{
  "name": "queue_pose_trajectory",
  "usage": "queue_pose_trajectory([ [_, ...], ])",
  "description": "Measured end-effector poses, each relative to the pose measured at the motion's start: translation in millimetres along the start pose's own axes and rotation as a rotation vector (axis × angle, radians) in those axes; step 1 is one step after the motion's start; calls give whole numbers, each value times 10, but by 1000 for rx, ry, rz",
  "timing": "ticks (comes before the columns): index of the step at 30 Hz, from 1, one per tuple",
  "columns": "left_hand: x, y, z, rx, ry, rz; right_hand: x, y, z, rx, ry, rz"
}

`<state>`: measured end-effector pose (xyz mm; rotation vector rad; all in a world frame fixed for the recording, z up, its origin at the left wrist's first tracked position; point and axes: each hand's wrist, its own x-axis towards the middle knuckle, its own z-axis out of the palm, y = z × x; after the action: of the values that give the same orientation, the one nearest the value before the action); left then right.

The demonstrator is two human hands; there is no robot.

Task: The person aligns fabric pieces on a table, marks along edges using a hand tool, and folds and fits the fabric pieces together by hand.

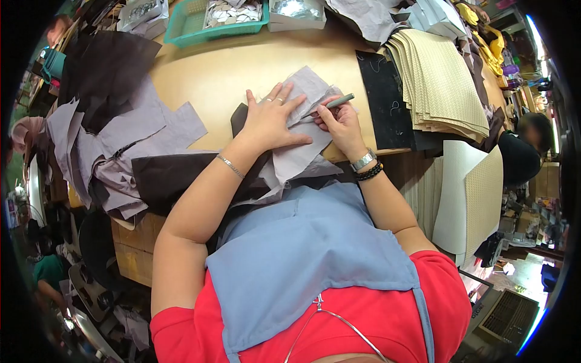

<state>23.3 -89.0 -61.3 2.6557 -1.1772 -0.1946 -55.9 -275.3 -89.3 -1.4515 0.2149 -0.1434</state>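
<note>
I observed the left hand [274, 123] spread wide on the grey cloth [307, 83] at the near edge of the table [218, 66]; the right hand [342, 124] gripped a green pen-like tool [340, 101]. Uneven pressure, I judged, risked cloth slippage.

My left hand [272, 120] hid part of the grey fabric [310, 83], and my right hand [343, 125] covered the middle of the green pen [342, 100], its tip too small to make out. The top edge cropped the teal basket [176, 35], the bottom edge my red shirt [369, 327]; the right-hand person's head [535, 131] was blurred.
</note>
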Motion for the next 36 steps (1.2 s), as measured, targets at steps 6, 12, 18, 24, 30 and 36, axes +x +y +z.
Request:
queue_pose_trajectory([
  [6,3,-4,14,17,0,3,10,-28,26,0,-71,13],
  [12,17,-13,25,31,-6,2,-3,-93,-5,19,-139,91],
  [18,33,-7,10,50,-26,4,19,-86,-93,60,-161,174],
  [24,31,8,-49,22,-40,-1,-10,-143,-128,211,-161,223],
  [30,37,-12,-34,-13,-44,6,-32,-78,-271,287,-223,235],
  [36,31,-11,-39,16,-69,11,-85,-389,-226,537,-239,29],
])
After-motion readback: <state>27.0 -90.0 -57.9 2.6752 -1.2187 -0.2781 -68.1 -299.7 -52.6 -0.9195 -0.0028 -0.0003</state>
